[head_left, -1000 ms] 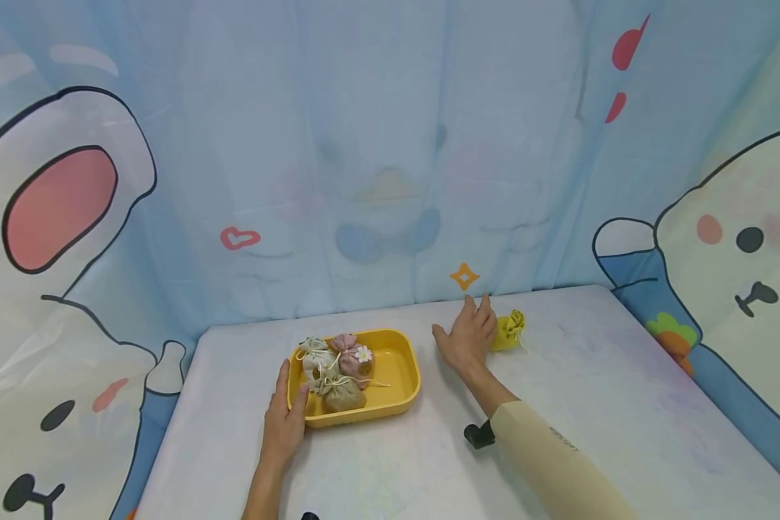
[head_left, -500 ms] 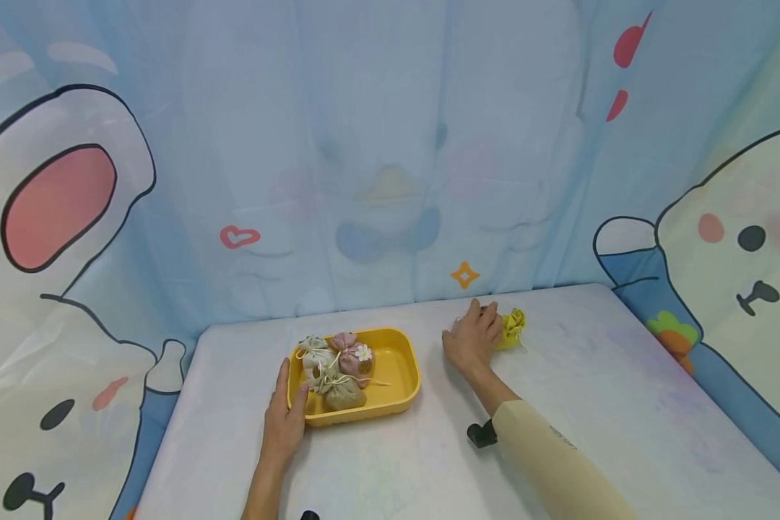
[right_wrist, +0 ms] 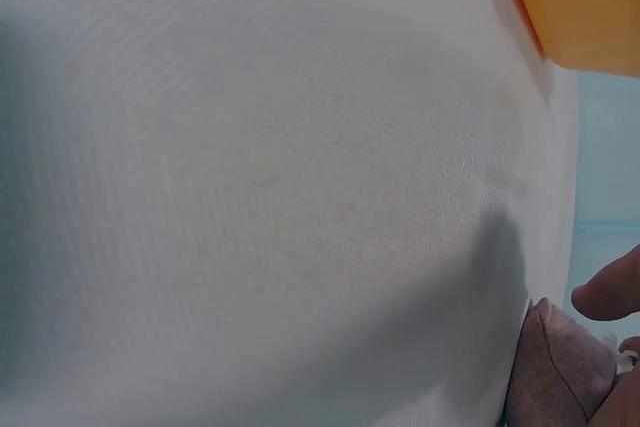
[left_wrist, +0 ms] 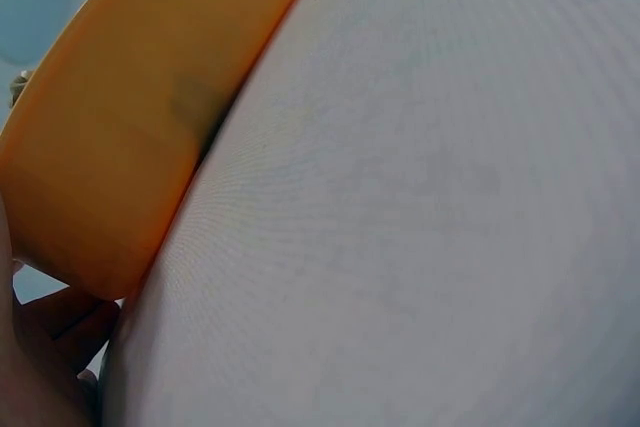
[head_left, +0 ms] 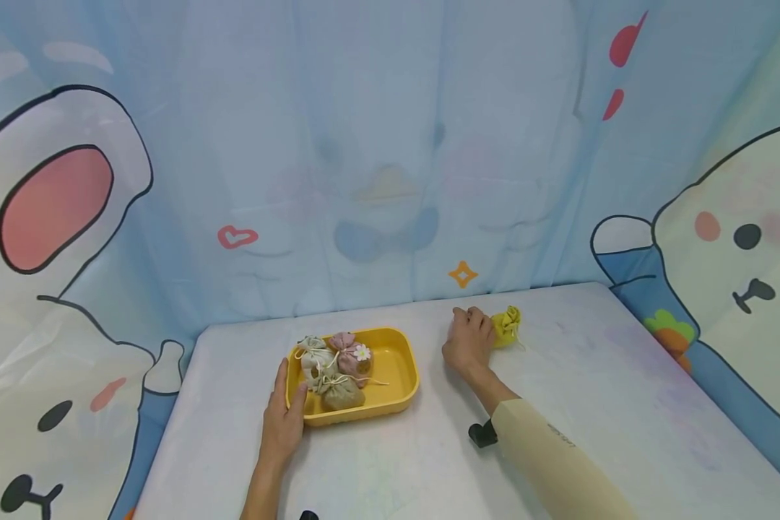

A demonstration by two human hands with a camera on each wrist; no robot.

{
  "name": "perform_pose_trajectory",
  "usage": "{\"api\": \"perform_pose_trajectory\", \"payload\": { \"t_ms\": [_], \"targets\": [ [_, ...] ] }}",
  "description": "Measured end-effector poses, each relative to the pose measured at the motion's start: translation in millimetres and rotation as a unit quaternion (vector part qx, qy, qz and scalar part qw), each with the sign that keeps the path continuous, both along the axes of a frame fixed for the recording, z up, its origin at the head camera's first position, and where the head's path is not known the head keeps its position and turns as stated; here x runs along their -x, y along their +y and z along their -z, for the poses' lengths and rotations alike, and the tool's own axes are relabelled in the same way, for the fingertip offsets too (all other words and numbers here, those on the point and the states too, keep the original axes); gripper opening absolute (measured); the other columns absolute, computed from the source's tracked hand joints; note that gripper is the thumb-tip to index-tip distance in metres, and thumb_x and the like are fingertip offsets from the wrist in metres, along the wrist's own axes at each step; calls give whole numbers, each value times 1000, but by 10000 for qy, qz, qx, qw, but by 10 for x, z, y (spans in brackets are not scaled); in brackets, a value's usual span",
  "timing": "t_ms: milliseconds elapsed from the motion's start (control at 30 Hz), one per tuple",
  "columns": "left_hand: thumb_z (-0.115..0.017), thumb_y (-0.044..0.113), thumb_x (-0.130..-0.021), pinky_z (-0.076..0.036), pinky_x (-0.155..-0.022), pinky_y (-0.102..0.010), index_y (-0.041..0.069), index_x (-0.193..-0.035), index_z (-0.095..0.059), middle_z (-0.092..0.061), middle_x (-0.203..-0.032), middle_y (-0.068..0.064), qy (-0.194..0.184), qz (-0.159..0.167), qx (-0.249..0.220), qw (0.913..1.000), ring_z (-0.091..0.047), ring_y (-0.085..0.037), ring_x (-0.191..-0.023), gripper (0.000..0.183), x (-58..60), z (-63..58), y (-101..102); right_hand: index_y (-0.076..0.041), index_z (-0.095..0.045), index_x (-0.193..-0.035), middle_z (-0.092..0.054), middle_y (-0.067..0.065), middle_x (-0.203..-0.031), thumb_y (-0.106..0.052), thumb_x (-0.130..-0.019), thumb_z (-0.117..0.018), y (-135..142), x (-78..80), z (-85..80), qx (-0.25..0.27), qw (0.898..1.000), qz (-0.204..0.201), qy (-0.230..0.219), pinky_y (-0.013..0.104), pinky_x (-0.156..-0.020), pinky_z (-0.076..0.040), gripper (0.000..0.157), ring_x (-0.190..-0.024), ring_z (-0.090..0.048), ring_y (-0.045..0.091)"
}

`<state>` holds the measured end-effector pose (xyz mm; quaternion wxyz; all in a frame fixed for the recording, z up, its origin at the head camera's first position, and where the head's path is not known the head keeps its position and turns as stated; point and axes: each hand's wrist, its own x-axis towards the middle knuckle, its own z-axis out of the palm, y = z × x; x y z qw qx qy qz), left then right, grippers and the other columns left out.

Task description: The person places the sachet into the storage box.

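Note:
In the head view, my left hand (head_left: 282, 422) holds the left end of a yellow tray (head_left: 399, 399), fingers along the side and thumb at the near rim. The left wrist view shows fingers (left_wrist: 72, 325) against the tray's wall (left_wrist: 130, 117). Inside lie a pale drawstring pouch (head_left: 315, 355), a pink pouch with a white flower (head_left: 346, 355) and an olive-beige pouch (head_left: 343, 394). My right hand (head_left: 469, 345) curls its fingers over a mauve pouch (right_wrist: 562, 372), seen only in the right wrist view; the thumb (right_wrist: 610, 289) shows above it. Touching or just beyond this hand is a yellow-green pouch (head_left: 507, 327).
A pale cloth covers the table (head_left: 377, 469). Behind it hangs a blue cartoon curtain (head_left: 390, 144), close to the table's back edge. A black piece (head_left: 482, 435) shows under the right forearm, and another black piece (head_left: 308, 516) at the bottom edge.
The right hand's fingers, spread out a second ago, have curled in and down beside the yellow-green pouch. The left hand and the tray have stayed in place.

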<state>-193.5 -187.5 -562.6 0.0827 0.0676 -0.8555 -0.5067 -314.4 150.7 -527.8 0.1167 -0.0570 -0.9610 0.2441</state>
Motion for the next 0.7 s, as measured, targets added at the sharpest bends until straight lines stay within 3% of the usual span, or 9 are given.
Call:
{"api": "perform_pose_trajectory", "payload": {
  "t_ms": [200, 400, 533, 700],
  "targets": [
    [-44, 43, -111, -13, -126, -69, 24, -169, -16, -22, -174, -13, 23, 9, 24, 10000, -20, -45, -158, 67, -8, -10, 4, 4, -45, -145, -20, 36, -163, -4, -101, -51, 27, 20, 34, -73, 9999, -119, -40, 68, -121, -23, 45, -145, -25, 56],
    [-43, 44, -111, -15, -127, -66, 25, -169, -15, -20, -174, -11, -49, -16, -46, 10000, -20, -43, -159, 67, -6, -14, -4, 4, -47, -146, -41, 35, -151, 5, -88, -66, 89, 25, 40, -349, 9992, -194, 62, 66, -115, -35, 61, -135, -38, 55],
    [-43, 43, -112, -13, -128, -65, 23, -169, -14, -19, -175, -10, -45, 6, -98, 9999, -19, -42, -159, 67, -2, -13, -10, 1, -54, -143, -52, 32, -142, 4, -89, -69, 104, 13, 40, -299, 9993, -144, 196, 62, -112, -38, 56, -130, -44, 51],
    [-43, 44, -111, -8, -129, -64, 24, -169, -14, -19, -175, -9, -33, 27, -104, 9999, -18, -42, -160, 67, 4, 1, -10, -4, -58, -141, -56, 28, -141, 2, -91, -67, 80, -7, 54, -198, 9996, -107, 178, 63, -110, -38, 51, -128, -46, 48]
  ]
}}
